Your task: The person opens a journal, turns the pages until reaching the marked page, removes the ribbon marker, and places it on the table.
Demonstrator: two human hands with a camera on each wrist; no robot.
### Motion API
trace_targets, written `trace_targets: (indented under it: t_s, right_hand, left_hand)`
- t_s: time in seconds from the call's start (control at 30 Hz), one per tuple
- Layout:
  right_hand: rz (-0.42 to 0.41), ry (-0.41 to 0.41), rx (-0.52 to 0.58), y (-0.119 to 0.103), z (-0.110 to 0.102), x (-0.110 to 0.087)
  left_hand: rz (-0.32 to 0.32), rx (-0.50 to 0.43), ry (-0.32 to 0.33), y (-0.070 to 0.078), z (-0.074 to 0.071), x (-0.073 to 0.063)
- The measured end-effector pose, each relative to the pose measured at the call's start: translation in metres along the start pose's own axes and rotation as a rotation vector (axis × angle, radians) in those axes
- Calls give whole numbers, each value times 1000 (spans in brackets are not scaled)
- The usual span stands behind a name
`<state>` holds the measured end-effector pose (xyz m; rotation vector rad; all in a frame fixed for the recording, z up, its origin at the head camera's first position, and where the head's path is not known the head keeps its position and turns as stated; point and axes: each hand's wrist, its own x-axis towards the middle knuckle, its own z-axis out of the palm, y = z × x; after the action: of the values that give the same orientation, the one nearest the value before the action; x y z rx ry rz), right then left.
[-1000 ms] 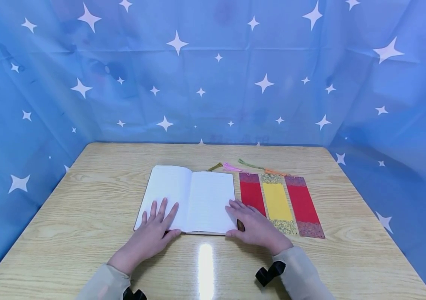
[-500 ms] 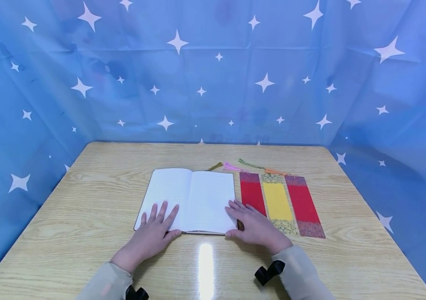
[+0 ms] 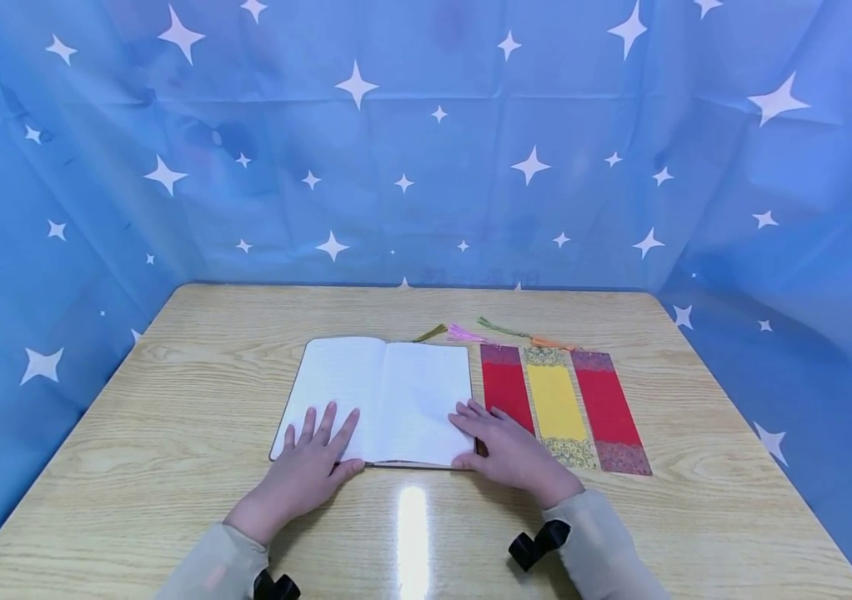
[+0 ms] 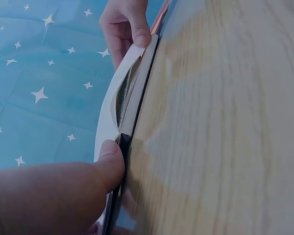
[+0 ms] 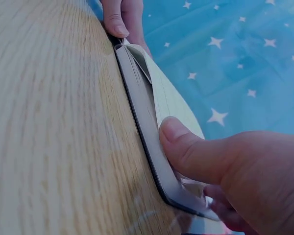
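An open notebook (image 3: 426, 392) with blank-looking ruled pages lies on the table in the head view. My left hand (image 3: 311, 467) rests on the lower part of its left page, fingers straight and spread. At the lower right corner, my right hand (image 3: 512, 450) rests on the right page with fingers extended, its thumb (image 5: 186, 147) on the page's bottom edge. Both wrist views show the upper pages bowing up over a gap, with something dark (image 4: 121, 100) inside. An olive tassel (image 3: 430, 332) sticks out past the notebook's top edge; its other end is hidden.
Right of the notebook lie a red bookmark (image 3: 504, 383), a yellow bookmark (image 3: 557, 400) and another red bookmark (image 3: 608, 408). Pink (image 3: 465, 334), green (image 3: 503, 327) and orange (image 3: 549, 342) tassels lie above them. A blue star-patterned cloth (image 3: 426, 208) surrounds the wooden table (image 3: 171, 400).
The left page's upper part has settled slightly lower and flatter under my left hand, which has shifted a little toward me. My right hand has barely moved.
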<state>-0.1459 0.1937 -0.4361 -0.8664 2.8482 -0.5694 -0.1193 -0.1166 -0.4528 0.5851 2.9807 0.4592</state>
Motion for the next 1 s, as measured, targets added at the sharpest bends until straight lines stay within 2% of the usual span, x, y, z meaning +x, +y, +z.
trace_targets:
  t_s: [0.47, 0.73, 1.0]
  right_hand:
    - [-21, 74, 27, -7, 0, 2]
    - [-41, 121, 27, -14, -1, 3]
    - [-64, 167, 25, -20, -4, 5]
  left_hand:
    - [-31, -32, 21, 9, -2, 2]
    - [-53, -8, 40, 12, 1, 5]
    - [-68, -23, 65, 17, 2, 7]
